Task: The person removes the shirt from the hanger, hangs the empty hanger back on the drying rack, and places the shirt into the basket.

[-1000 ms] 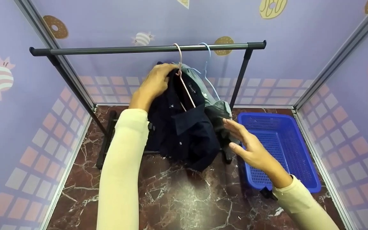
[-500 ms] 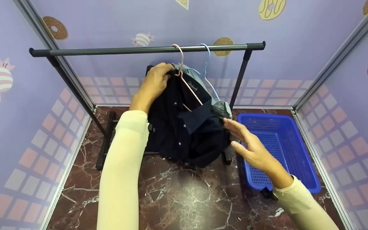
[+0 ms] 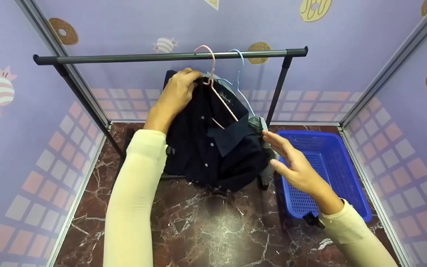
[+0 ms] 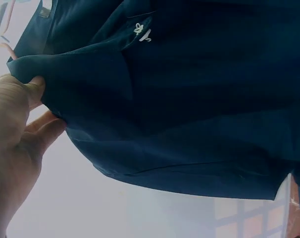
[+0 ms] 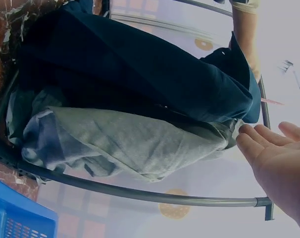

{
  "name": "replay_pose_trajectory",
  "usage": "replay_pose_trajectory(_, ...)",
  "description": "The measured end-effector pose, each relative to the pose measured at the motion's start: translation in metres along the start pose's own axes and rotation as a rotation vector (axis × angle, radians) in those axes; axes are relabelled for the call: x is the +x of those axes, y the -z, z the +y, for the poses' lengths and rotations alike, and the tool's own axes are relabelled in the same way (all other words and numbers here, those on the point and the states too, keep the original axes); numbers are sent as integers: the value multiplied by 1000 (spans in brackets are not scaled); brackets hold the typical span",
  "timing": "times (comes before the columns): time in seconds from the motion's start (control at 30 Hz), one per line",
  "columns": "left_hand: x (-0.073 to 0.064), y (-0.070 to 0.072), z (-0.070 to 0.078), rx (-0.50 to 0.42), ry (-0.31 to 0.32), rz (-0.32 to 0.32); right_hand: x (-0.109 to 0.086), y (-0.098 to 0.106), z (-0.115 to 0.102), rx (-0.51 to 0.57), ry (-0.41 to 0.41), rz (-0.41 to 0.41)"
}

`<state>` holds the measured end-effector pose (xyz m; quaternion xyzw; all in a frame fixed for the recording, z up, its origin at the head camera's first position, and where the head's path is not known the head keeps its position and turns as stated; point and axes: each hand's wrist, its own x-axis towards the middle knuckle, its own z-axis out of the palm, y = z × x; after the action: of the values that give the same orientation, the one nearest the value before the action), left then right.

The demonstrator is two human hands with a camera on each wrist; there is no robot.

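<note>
A dark navy buttoned shirt (image 3: 198, 148) hangs on a pink hanger (image 3: 224, 101). My left hand (image 3: 178, 89) pinches the shirt at its shoulder beside the hanger's neck; in the left wrist view, thumb and fingers (image 4: 48, 130) hold the cloth edge. The pink hook's top stands a little above the rack's rail (image 3: 124, 58). Behind the navy shirt is a grey-green garment (image 5: 140, 141), by a light-blue hanger (image 3: 241, 79) hooked on the rail. My right hand (image 3: 295, 168), fingers extended, is at the grey-green garment's near edge; whether it touches is unclear.
A blue perforated basket (image 3: 341, 178) stands on the dark marbled floor (image 3: 213, 230) right of the rack. The rack's posts (image 3: 278, 89) stand at both sides. Patterned walls (image 3: 402, 111) close in on the left, right and back.
My left hand and the shirt's left shoulder have shifted slightly left. The pink hook has risen from the rail. The shirt's front has swung right and spread toward my right hand.
</note>
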<state>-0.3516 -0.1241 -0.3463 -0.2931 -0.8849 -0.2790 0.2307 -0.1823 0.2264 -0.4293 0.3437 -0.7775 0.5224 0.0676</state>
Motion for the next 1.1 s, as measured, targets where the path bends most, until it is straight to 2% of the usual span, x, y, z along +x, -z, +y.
replay_pose_trajectory(0.27, -10, 13, 29, 69, -75, -48, 8, 5, -5, -31, -9, 7)
replay_pose_trajectory(0.4, -16, 17, 45, 101, -122, -46, 10, 5, -7, -42, -2, 8)
replay_pose_trajectory(0.57, -24, 20, 58, 141, -132, -53, 12, 1, -8, -72, -9, 23)
replay_pose_trajectory(0.7, -31, 23, 66, 183, -117, -73, 14, -2, -11, -144, -36, 58)
replay_pose_trajectory(0.9, -40, 27, 83, 258, -94, -84, 17, -8, -10, -327, -51, 122)
replay_pose_trajectory(1.1, -46, 29, 96, 338, -119, -62, 16, -11, -4, -416, -28, 188)
